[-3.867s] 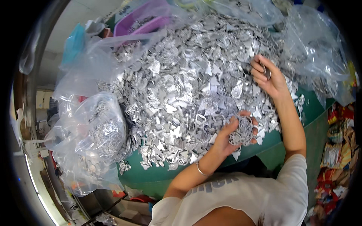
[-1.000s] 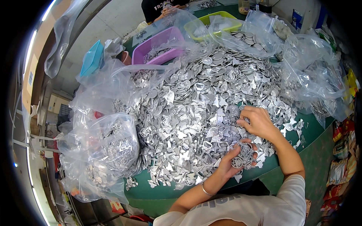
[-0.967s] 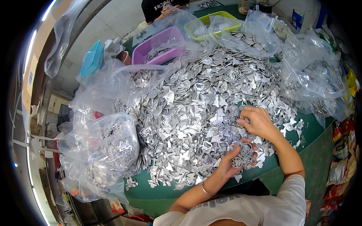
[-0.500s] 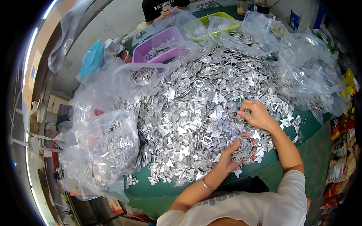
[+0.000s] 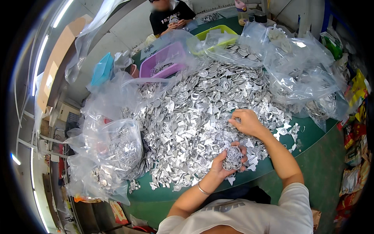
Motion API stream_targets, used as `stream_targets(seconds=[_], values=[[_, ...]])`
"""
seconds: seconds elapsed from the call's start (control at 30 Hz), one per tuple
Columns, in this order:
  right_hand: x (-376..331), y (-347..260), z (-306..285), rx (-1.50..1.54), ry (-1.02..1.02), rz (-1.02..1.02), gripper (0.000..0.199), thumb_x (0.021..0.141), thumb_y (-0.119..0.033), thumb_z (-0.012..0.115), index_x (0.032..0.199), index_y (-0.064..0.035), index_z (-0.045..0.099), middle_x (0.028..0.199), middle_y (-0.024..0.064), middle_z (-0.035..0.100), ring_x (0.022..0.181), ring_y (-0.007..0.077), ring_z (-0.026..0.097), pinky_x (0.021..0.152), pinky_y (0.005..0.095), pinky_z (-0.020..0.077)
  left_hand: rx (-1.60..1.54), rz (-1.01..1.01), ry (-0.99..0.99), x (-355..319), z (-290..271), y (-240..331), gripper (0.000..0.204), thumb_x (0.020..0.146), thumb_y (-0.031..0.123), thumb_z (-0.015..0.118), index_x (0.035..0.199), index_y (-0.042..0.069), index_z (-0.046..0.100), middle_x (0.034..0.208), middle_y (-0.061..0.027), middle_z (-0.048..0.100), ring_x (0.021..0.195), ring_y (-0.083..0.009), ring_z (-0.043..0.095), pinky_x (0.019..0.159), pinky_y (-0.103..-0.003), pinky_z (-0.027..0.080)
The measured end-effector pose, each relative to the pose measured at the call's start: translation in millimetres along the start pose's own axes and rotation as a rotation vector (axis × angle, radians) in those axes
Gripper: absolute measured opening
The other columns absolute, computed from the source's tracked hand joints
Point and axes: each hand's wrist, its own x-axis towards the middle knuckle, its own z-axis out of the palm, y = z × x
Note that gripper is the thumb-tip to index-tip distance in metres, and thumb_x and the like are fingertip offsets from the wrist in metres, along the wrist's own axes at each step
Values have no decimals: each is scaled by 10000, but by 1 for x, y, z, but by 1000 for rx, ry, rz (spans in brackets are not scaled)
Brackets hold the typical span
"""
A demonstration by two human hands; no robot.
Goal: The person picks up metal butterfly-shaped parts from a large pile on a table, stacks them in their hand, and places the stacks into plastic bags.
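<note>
A large heap of small silver metal pieces (image 5: pixel 194 109) covers the green table (image 5: pixel 311 134). My left hand (image 5: pixel 224 162) is shut on a round bunch of silver pieces (image 5: pixel 233 158), held just above the heap's near edge. My right hand (image 5: pixel 245 121) rests on the heap a little beyond it, fingers pinched among the loose pieces; whether it holds one is unclear. A bracelet sits on my left wrist.
Clear plastic bags with more silver pieces lie at the left (image 5: pixel 113 152) and right (image 5: pixel 307 78). A purple tray (image 5: pixel 163 62) and a yellow-green tray (image 5: pixel 214 33) stand at the back. Another person in a dark shirt (image 5: pixel 169 15) sits across the table.
My right hand has drawn back from the far right of the heap to just above my left hand. The view has tilted up, showing the trays and the person opposite.
</note>
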Motion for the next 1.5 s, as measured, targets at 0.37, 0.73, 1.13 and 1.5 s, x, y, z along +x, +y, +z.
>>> stream_targets(seconds=[0.37, 0.73, 1.13, 1.5], values=[[-2, -7, 5, -86, 9, 48, 195, 770, -233, 588, 724, -47, 623, 734, 122, 620, 678, 325, 596, 609, 420, 461, -110, 27, 241, -27, 28, -35, 349, 755, 271, 643, 1055, 162, 501, 972, -104, 443, 770, -192, 435, 520, -281, 420], [5, 8, 2, -71, -187, 47, 223, 733, -313, 632, 732, -91, 626, 675, 127, 619, 678, 306, 603, 647, 404, 461, -290, 165, 418, -61, 43, -34, 287, 788, 285, 607, 1047, 173, 549, 1011, -35, 450, 763, -134, 435, 480, -236, 388], [10, -12, -38, -36, -546, 124, 165, 712, -198, 655, 757, -39, 652, 712, 103, 638, 702, 243, 607, 678, 336, 454, -189, 139, 368, -50, 53, -10, 369, 835, 269, 539, 1169, 138, 453, 1128, -124, 476, 854, -227, 502, 532, -291, 478], [49, -4, -5, -288, -127, 45, 170, 708, -97, 621, 878, -105, 627, 846, 80, 602, 797, 289, 586, 668, 394, 462, -237, -263, 189, 4, 34, -11, 402, 867, 256, 520, 1217, 91, 410, 1040, -151, 513, 815, -225, 527, 513, -274, 471]])
